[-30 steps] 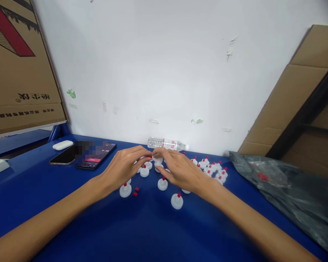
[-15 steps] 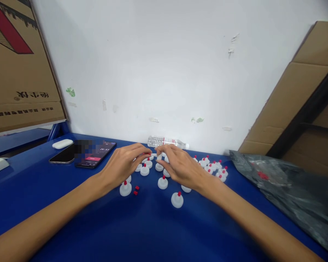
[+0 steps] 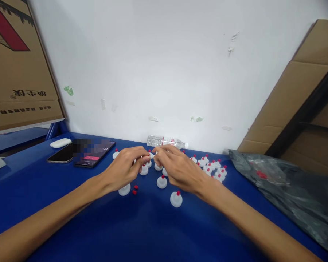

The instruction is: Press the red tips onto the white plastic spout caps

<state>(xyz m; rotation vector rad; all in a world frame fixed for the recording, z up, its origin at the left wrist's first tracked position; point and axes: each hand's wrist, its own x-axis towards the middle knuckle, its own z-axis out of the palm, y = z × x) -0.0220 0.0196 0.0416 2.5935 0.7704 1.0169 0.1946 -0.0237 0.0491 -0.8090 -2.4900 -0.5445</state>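
Over the middle of the blue table, my left hand (image 3: 125,165) and my right hand (image 3: 177,165) meet fingertip to fingertip. My left thumb and fingers pinch a small red tip, mostly covered. A white nozzle cap (image 3: 152,156) runs from it into my right hand's curled fingers, which hide its wide base. White nozzle caps with red tips stand around and under the hands, such as one in front (image 3: 161,182) and a nearer one (image 3: 176,199). Two loose red tips (image 3: 135,190) lie beside another white cap (image 3: 124,190) below my left wrist.
Several red-tipped caps (image 3: 209,168) cluster at the right. Behind the hands a clear plastic bottle (image 3: 166,141) lies along the wall. Two phones (image 3: 91,156) and a white case (image 3: 60,143) rest at left. A dark plastic bag (image 3: 284,189) covers the right side, beside cardboard (image 3: 278,98).
My hands have drawn together, and my right fingers have curled in further around the white cap. The view has shifted slightly; the caps on the table look unmoved.
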